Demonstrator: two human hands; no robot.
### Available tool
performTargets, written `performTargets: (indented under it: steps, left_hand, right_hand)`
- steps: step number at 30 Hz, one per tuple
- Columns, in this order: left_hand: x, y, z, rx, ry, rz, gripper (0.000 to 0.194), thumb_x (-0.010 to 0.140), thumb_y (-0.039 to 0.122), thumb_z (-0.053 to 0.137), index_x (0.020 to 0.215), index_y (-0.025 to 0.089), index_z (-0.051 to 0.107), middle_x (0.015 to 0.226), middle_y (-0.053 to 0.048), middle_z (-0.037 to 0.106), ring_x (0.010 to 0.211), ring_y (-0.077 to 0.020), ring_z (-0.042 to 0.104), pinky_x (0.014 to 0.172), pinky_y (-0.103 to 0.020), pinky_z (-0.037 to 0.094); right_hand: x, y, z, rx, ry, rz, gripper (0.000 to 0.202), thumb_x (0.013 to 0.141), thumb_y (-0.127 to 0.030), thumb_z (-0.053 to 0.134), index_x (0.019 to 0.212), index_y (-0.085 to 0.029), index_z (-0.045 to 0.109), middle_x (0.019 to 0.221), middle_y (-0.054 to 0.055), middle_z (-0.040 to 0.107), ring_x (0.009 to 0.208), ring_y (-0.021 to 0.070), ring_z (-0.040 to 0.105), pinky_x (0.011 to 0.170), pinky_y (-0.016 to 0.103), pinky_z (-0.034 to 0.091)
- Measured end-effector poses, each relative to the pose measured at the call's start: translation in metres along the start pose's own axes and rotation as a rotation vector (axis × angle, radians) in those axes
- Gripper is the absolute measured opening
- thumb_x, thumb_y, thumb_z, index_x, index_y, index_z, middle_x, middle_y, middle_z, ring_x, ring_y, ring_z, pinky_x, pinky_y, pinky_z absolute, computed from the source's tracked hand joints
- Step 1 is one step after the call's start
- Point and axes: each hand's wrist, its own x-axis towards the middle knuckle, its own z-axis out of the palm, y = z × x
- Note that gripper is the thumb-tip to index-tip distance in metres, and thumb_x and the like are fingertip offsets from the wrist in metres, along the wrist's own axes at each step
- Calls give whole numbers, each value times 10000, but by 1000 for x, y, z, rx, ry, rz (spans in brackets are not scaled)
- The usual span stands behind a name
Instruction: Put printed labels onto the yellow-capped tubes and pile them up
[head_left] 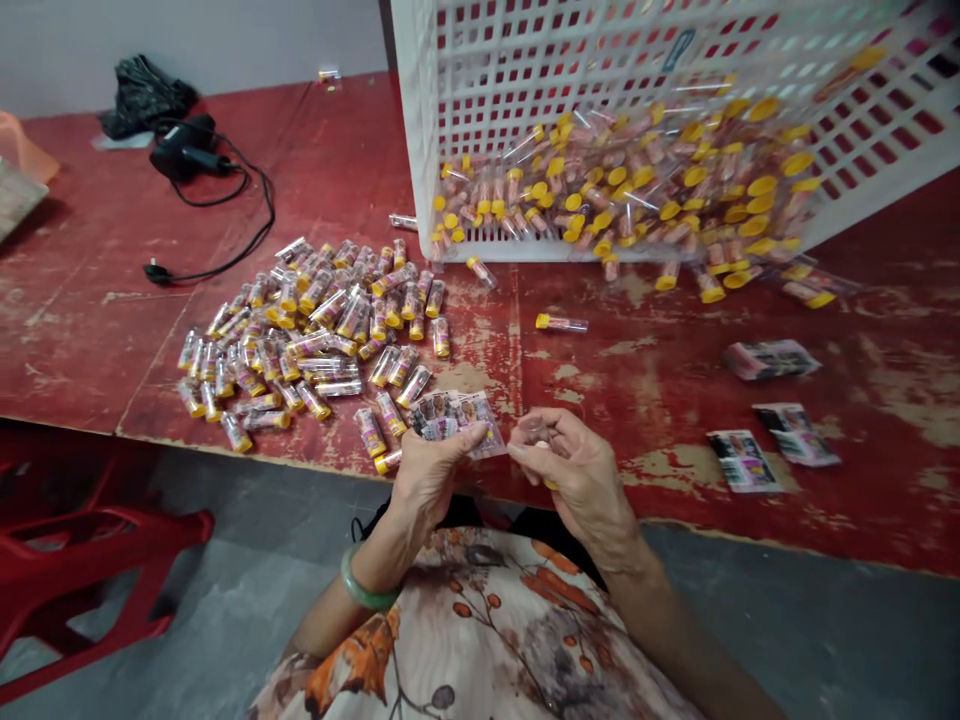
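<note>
My left hand (429,475) is closed on a few printed labels (439,410), its thumb pressing on their face. Close beside it, my right hand (581,475) pinches a small clear tube (532,428); a bit of yellow shows under the fingers, and the rest of the tube is hidden. Left of my hands lies a heap of labelled tubes with yellow caps (322,320). One tube without a label (562,323) rests on the red table (660,400) ahead of my right hand. To the right are a stack of labels (772,358) and two smaller label piles (745,460).
A white plastic basket (416,130) lies on its side at the back, with many yellow-capped tubes spilling from it. At the far left are a black corded appliance (187,145) and a black plastic bag (146,95). A red stool (97,570) stands below the table edge.
</note>
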Motion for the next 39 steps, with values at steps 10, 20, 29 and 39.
performTargets:
  steps: [10, 20, 29, 39]
  left_hand:
    - [-3, -2, 9, -23, 13, 104, 412, 522, 136, 842, 907, 140, 694, 837, -55, 729, 769, -195, 681, 764, -332, 543]
    - [-7, -8, 11, -42, 41, -25, 321, 544, 216, 844, 809, 120, 691, 764, -50, 715, 709, -167, 666, 777, -322, 521]
    - [-16, -7, 19, -94, 69, -99, 285, 489, 206, 868, 665, 133, 657, 639, -4, 669, 654, -143, 634, 664, -264, 495]
    - [-15, -7, 12, -153, -48, -137, 385, 477, 224, 879, 799, 146, 684, 678, 8, 678, 600, -126, 612, 660, -269, 505]
  right_hand:
    - [-26, -8, -32, -362, -164, -285, 374, 828, -290, 595, 1199, -241, 574, 1006, 50, 533, 839, 148, 565, 742, 286, 500]
    - [-34, -5, -24, -684, 35, -966, 348, 725, -10, 643, 1022, -181, 584, 934, 66, 620, 856, 183, 587, 743, 348, 503]
    - [-31, -5, -17, -782, 50, -1144, 405, 730, 27, 608, 1075, -184, 582, 967, 89, 637, 891, 200, 601, 738, 382, 538]
    - [-33, -2, -9, -820, 72, -1102, 419, 755, -59, 637, 1139, -204, 554, 922, 90, 626, 853, 208, 612, 712, 380, 554]
